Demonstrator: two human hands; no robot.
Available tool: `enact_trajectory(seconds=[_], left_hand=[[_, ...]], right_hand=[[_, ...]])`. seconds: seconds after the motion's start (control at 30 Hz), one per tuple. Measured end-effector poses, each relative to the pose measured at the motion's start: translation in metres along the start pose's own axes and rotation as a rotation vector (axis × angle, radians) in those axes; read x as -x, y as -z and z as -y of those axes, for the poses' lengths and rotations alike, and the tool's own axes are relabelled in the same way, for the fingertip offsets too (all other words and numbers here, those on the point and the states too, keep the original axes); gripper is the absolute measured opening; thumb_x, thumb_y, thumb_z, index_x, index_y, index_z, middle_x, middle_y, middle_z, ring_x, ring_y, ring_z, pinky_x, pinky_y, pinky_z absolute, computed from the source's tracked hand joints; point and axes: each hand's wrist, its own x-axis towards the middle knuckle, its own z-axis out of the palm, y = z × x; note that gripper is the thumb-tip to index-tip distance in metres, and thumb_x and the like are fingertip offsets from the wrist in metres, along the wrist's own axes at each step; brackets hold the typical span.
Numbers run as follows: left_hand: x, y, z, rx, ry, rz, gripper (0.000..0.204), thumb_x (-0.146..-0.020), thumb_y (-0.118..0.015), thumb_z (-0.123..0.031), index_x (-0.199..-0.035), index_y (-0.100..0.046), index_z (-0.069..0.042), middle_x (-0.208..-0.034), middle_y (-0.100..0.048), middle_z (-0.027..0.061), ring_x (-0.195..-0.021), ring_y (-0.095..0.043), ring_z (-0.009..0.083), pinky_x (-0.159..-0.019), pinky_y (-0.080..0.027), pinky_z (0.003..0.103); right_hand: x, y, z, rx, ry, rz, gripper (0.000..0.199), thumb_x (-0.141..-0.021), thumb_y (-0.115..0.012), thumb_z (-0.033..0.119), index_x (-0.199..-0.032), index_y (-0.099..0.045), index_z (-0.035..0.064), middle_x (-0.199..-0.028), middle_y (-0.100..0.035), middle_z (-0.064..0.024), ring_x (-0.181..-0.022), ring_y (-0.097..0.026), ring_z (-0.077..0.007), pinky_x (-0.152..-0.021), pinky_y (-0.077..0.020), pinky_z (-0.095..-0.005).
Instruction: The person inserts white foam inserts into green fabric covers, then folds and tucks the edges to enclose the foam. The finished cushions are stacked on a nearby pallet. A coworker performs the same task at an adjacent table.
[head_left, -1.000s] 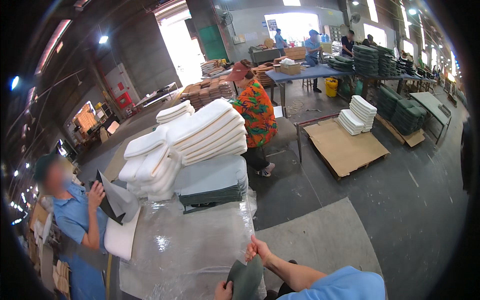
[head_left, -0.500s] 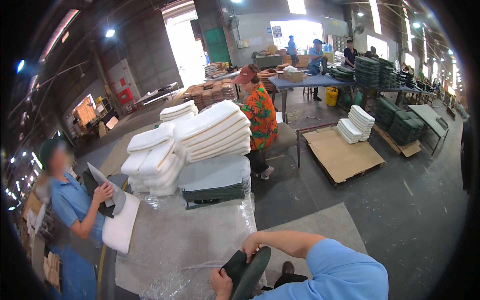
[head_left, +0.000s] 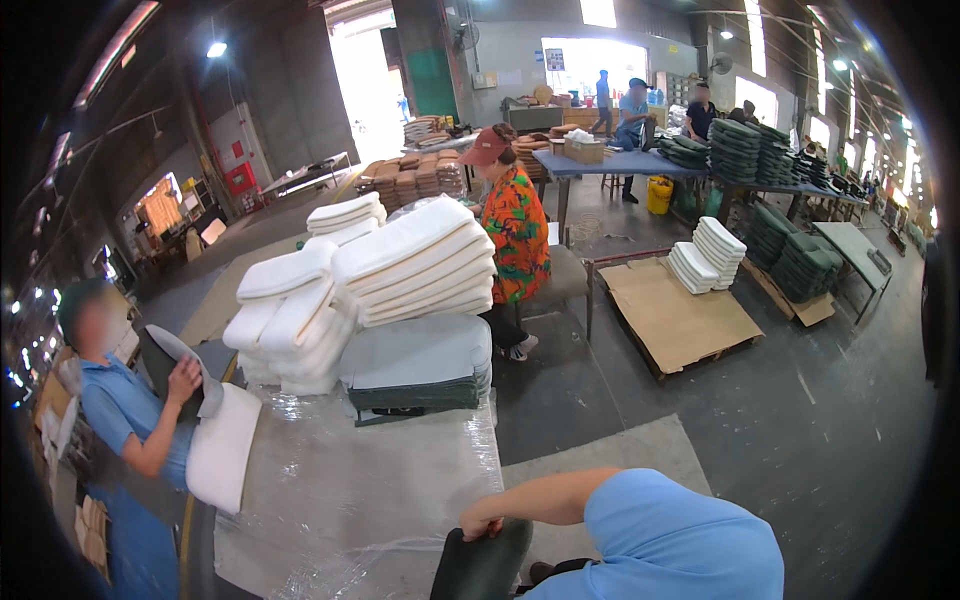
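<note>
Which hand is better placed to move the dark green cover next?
Right. The right hand grips the top edge of the dark green cover; the left hand is out of view.

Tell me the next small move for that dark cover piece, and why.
Probably draw the dark cover piece up onto the plastic-covered table. The right hand grips its top edge at the table's near edge; the rest hangs below. The left hand is out of view.

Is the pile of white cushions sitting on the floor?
No, the white cushions are stacked on grey-green covers on the plastic-wrapped table, well above the floor.
</note>
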Motion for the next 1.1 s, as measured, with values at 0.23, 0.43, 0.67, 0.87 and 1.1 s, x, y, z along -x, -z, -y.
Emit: enact_trajectory(seconds=[0.23, 0.43, 0.67, 0.87, 1.1], left_hand=[[-0.008, -0.031, 0.017, -0.087, 0.017, -0.407, 0.049, -0.107, -0.056, -0.039, -0.12, -0.072, 0.005, -0.112, -0.073, 0.0318, -0.106, -0.068, 0.0506, -0.094, -0.053, 0.05], [-0.009, -0.036, 0.005, -0.154, 0.229, -0.584, 0.047, -0.109, -0.051, -0.037, -0.117, -0.072, 0.004, -0.118, -0.07, 0.0324, -0.11, -0.065, 0.051, -0.095, -0.051, 0.056], [-0.009, -0.045, -0.014, -0.229, 0.32, -0.601, 0.048, -0.109, -0.048, -0.041, -0.116, -0.072, 0.001, -0.113, -0.07, 0.0316, -0.106, -0.065, 0.0523, -0.091, -0.051, 0.059], [-0.011, -0.044, 0.0, -0.146, 0.245, -0.562, 0.052, -0.108, -0.051, -0.044, -0.122, -0.071, 0.002, -0.119, -0.07, 0.0322, -0.111, -0.064, 0.0523, -0.094, -0.051, 0.057], [0.018, 0.01, 0.051, 0.006, 0.226, -0.058, 0.048, -0.1, -0.066, -0.039, -0.111, -0.076, 0.007, -0.097, -0.077, 0.0277, -0.09, -0.074, 0.0323, -0.081, -0.054, 0.043]], right_hand=[[-0.03, -0.02, 0.013, -0.378, -0.216, -0.067, 0.034, -0.102, -0.054, 0.03, -0.094, -0.075, 0.0044, -0.082, -0.074, -0.0145, -0.06, -0.071, -0.0248, -0.046, -0.0538, -0.0418], [-0.004, -0.021, 0.026, -0.073, 0.074, -0.4, 0.049, -0.108, -0.051, 0.04, -0.103, -0.074, -0.0041, -0.096, -0.076, -0.026, -0.091, -0.075, -0.0427, -0.081, -0.0598, -0.054], [-0.005, -0.038, 0.014, -0.068, 0.022, -0.478, 0.046, -0.108, -0.05, 0.041, -0.111, -0.074, 0.0013, -0.109, -0.074, -0.0267, -0.107, -0.07, -0.0474, -0.092, -0.0551, -0.0581], [-0.02, -0.035, 0.01, -0.056, 0.072, -0.501, 0.045, -0.108, -0.051, 0.04, -0.114, -0.074, 0.0022, -0.108, -0.074, -0.0275, -0.103, -0.071, -0.0464, -0.089, -0.0562, -0.0573], [-0.015, -0.003, 0.031, -0.511, -0.047, -0.09, 0.041, -0.11, -0.05, 0.037, -0.115, -0.07, 0.0008, -0.091, -0.074, -0.0201, -0.064, -0.074, -0.025, -0.047, -0.0568, -0.0404]])
